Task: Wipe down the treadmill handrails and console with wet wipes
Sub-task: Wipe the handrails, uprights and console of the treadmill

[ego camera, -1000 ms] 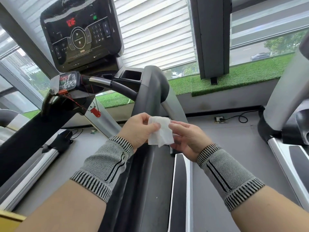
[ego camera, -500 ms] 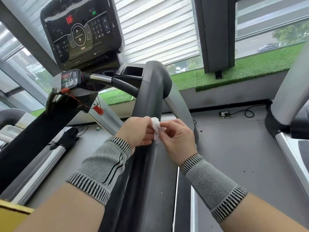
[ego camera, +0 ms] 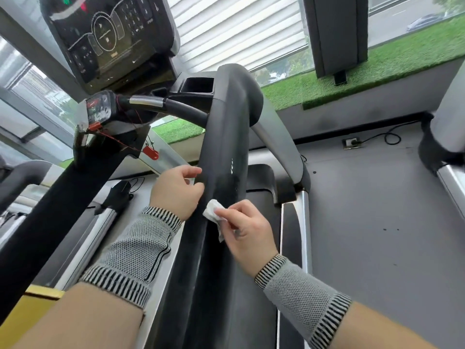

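Single head view, wide-angle, faces forward-down, close over handrail [ego camera: 224, 157]; edges perhaps distorted.

Grey knitted wrist sleeves [ego camera: 136, 258] with black-and-white striped cuffs and a black line are worn on both forearms.

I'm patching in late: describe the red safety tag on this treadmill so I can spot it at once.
Start at the big dark console at upper left. Below it sits a small control pod at the end of a chrome-banded bar. The tag hangs under that pod on a thin red cord: a small flat red oval, the only bright red piece dangling free.
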`<act>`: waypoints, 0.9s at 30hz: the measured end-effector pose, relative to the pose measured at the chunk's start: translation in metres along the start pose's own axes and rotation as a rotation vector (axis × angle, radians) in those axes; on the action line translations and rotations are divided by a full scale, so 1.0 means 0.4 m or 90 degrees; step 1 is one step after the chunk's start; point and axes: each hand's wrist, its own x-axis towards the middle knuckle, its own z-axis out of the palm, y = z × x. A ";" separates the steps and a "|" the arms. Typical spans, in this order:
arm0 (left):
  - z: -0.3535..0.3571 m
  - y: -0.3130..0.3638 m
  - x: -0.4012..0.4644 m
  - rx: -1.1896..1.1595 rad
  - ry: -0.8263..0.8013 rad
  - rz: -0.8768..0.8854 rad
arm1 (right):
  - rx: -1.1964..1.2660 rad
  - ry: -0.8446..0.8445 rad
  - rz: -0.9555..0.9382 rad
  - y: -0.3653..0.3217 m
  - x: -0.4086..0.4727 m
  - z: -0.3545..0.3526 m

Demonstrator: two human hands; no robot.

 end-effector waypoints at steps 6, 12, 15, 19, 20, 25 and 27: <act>0.010 -0.009 0.012 0.023 -0.010 -0.020 | -0.020 0.061 0.033 0.040 0.065 0.026; 0.023 -0.007 0.045 0.030 -0.023 -0.007 | -0.036 0.001 0.398 0.143 0.102 0.035; 0.031 -0.005 0.055 0.019 -0.023 -0.014 | 0.002 -0.014 0.532 0.163 0.098 0.018; 0.038 -0.005 0.054 -0.025 -0.029 -0.029 | 0.029 0.077 0.308 0.084 0.091 0.012; 0.039 -0.005 0.053 -0.033 -0.027 -0.030 | 0.039 0.073 0.228 0.060 0.090 0.017; 0.042 0.000 0.052 -0.020 -0.026 -0.012 | 0.010 0.074 0.161 0.064 0.109 0.039; 0.040 0.000 0.053 -0.023 -0.030 -0.013 | -0.028 0.020 0.292 0.111 0.122 0.031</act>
